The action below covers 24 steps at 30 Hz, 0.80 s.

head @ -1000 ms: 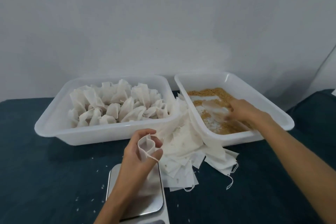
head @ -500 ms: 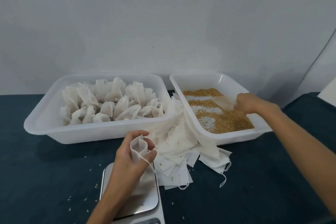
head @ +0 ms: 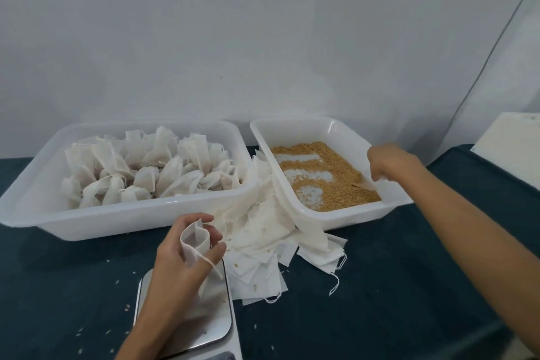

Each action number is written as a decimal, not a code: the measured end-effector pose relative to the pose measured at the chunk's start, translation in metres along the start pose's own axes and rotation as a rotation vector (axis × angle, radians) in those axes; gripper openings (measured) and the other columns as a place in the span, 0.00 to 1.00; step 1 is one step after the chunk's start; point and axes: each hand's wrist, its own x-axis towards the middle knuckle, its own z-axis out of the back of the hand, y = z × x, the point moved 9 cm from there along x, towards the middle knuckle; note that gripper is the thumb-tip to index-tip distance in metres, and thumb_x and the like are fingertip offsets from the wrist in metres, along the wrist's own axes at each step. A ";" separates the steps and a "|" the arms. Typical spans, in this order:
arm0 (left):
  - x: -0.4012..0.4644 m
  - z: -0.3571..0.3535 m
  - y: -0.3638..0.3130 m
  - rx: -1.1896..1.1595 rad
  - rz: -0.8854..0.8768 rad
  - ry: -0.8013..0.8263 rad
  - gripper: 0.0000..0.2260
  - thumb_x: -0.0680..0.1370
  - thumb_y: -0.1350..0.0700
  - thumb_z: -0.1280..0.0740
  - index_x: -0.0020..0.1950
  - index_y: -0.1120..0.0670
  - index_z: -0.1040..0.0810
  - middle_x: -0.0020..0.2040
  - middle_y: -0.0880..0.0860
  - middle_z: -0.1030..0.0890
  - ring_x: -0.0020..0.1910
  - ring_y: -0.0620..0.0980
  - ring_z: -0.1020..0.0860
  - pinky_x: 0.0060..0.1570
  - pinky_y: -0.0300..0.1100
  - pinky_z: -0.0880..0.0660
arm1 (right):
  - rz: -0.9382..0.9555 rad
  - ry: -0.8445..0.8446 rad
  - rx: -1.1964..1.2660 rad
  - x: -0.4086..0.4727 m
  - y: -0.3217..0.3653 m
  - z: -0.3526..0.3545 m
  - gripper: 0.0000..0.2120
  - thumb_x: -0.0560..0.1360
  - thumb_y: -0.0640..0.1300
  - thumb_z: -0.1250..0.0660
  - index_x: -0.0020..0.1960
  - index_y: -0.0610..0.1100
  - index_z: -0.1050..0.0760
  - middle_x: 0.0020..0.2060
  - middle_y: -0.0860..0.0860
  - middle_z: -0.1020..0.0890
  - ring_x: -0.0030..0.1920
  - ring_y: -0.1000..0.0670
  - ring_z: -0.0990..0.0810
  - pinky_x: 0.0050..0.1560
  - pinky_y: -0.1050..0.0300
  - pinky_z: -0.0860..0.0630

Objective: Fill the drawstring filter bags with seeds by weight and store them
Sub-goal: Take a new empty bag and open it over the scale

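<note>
Bag (head: 195,242) sits above the scale (head: 187,324), its mouth held open by the left hand (head: 181,266), whose grip pinches the rim. Right hand (head: 388,164) is curled over the seeds (head: 330,181) in the tray (head: 344,215) behind the scale; whether it holds a scoop I cannot tell. Thin and limp, the bag would likely collapse if released, so keeping hold at the rim near the drawstring (head: 209,261) seems best

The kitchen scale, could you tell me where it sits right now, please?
In the head view, the kitchen scale sits at bottom centre, partly beneath the left hand, beside the loose empty bags.
</note>
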 end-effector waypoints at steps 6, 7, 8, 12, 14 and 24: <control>0.001 -0.002 0.006 -0.003 0.001 0.004 0.18 0.69 0.56 0.25 0.58 0.46 0.20 0.45 0.53 0.17 0.46 0.54 0.18 0.51 0.47 0.22 | -0.017 -0.064 0.107 0.029 0.016 -0.015 0.11 0.76 0.43 0.29 0.55 0.41 0.26 0.43 0.48 0.23 0.44 0.48 0.22 0.44 0.56 0.23; 0.001 -0.003 0.006 0.002 0.000 0.009 0.18 0.69 0.56 0.25 0.59 0.46 0.21 0.45 0.53 0.17 0.46 0.55 0.18 0.51 0.48 0.22 | -0.021 -0.070 0.107 0.034 0.018 -0.019 0.13 0.75 0.46 0.28 0.55 0.42 0.27 0.46 0.48 0.22 0.47 0.48 0.22 0.47 0.55 0.23; 0.001 -0.003 0.006 0.011 -0.002 0.013 0.18 0.69 0.56 0.25 0.59 0.46 0.21 0.45 0.53 0.16 0.46 0.55 0.18 0.51 0.49 0.22 | -0.027 -0.082 0.113 0.038 0.019 -0.023 0.15 0.74 0.48 0.27 0.55 0.44 0.27 0.47 0.49 0.22 0.48 0.48 0.23 0.48 0.53 0.24; 0.001 -0.004 0.006 0.033 -0.008 0.016 0.18 0.70 0.55 0.26 0.58 0.44 0.21 0.45 0.52 0.16 0.45 0.51 0.18 0.48 0.41 0.22 | -0.047 -0.185 0.244 0.054 0.018 -0.029 0.13 0.75 0.44 0.29 0.57 0.42 0.26 0.49 0.47 0.22 0.49 0.46 0.22 0.44 0.53 0.27; 0.001 -0.004 0.008 0.029 -0.002 0.016 0.18 0.70 0.55 0.26 0.59 0.44 0.21 0.45 0.52 0.17 0.45 0.52 0.18 0.48 0.44 0.22 | -0.041 -0.204 0.319 0.058 0.019 -0.032 0.13 0.76 0.44 0.29 0.57 0.41 0.26 0.50 0.46 0.21 0.50 0.45 0.21 0.43 0.54 0.27; 0.001 0.000 0.009 -0.025 -0.007 -0.001 0.17 0.70 0.57 0.25 0.58 0.47 0.21 0.44 0.54 0.17 0.45 0.54 0.18 0.48 0.42 0.21 | -0.027 -0.310 0.503 0.045 0.011 -0.040 0.14 0.79 0.48 0.32 0.39 0.45 0.32 0.35 0.48 0.26 0.37 0.46 0.26 0.33 0.55 0.34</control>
